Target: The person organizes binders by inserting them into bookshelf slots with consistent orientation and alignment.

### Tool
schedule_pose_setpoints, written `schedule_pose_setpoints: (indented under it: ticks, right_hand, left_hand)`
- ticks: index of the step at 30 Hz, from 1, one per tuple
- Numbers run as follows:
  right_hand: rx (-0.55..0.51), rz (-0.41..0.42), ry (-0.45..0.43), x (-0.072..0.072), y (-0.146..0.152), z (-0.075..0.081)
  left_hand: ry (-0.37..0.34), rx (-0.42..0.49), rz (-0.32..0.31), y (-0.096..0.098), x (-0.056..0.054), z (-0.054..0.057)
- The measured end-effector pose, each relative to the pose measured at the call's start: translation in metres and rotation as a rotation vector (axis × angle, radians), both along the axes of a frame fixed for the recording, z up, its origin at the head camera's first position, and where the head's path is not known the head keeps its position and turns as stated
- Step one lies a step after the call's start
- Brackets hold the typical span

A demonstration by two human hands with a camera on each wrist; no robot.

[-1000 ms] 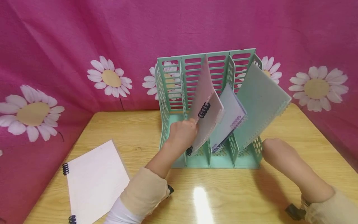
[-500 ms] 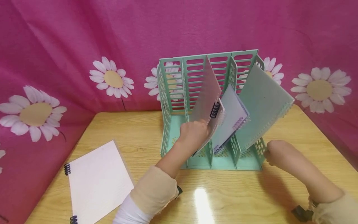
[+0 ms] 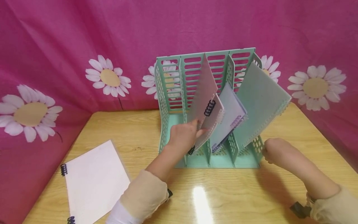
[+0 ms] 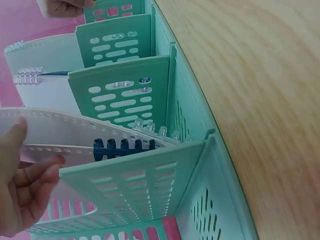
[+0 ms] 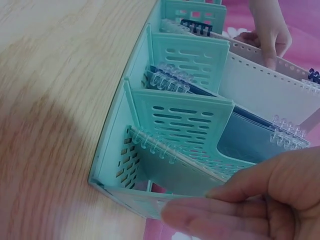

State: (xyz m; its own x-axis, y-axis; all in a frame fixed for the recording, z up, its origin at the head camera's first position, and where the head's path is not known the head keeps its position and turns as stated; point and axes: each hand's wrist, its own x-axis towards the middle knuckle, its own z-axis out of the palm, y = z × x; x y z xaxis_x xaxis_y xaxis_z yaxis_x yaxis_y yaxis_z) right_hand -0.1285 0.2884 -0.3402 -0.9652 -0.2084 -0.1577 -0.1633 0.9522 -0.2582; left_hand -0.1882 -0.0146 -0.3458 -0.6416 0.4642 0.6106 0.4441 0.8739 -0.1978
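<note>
In the head view, a mint-green file rack (image 3: pixel 193 160) with several compartments stands on the table. My left hand (image 3: pixel 183 135) straddles the edge of a pink loose-leaf notebook (image 3: pixel 203 84) with black rings, which leans in the second compartment. Its thumb is extended over the edge, and the fingers lie loosely bent on the other side. Against it, in the left wrist view, is a whitish notebook (image 4: pixel 50 122) with clear rings. My right hand (image 3: pixel 279 151) holds the rack's right side wall; the right wrist view shows the thumb on top and fingers outside.
Lilac notebooks (image 3: pixel 226 112) sit in the third compartment and a pale green notebook (image 3: pixel 260 105) leans in the rightmost one. A pale pink notebook (image 3: pixel 96 182) with black rings lies flat at the left of the wooden table (image 3: pixel 229 196). A flowered magenta curtain (image 3: pixel 134 37) hangs behind.
My left hand pushed the pink notebook's ringed edge rightward, then came back left. Its fingers have loosened and the thumb has spread. The right hand has stayed at the rack's side.
</note>
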Motion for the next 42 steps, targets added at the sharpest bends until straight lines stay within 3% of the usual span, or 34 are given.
schedule_pose_setpoints:
  ticks: [4,11,19,25,31,34,39,42]
  right_hand:
    - [0.002,-0.016,-0.005,-0.001,0.000,0.000]
    - [0.079,-0.029,0.041,0.003,-0.003,0.003]
    - [0.112,-0.052,0.149,0.006,-0.016,0.015]
    - [0.102,-0.064,0.285,0.009,-0.026,0.022]
    - [0.085,-0.005,0.322,0.013,-0.040,0.024]
    - [0.085,0.036,0.355,0.015,-0.050,0.021]
    - [0.088,0.084,0.384,0.017,-0.068,0.021]
    - [0.082,0.110,0.404,0.019,-0.080,0.022]
  left_hand:
    - [-0.228,0.000,0.030,-0.007,0.005,0.004]
    - [-0.406,0.007,-0.022,-0.016,0.013,0.003]
    - [-0.449,0.120,-0.096,-0.034,0.020,0.002]
    - [-0.328,0.185,-0.109,-0.057,0.023,-0.003]
    - [-0.259,0.215,-0.123,-0.073,0.025,-0.002]
    - [-0.299,0.226,-0.117,-0.078,0.026,-0.002]
    - [-0.377,0.250,-0.057,-0.090,0.030,0.002]
    - [-0.365,0.274,-0.068,-0.104,0.033,0.001]
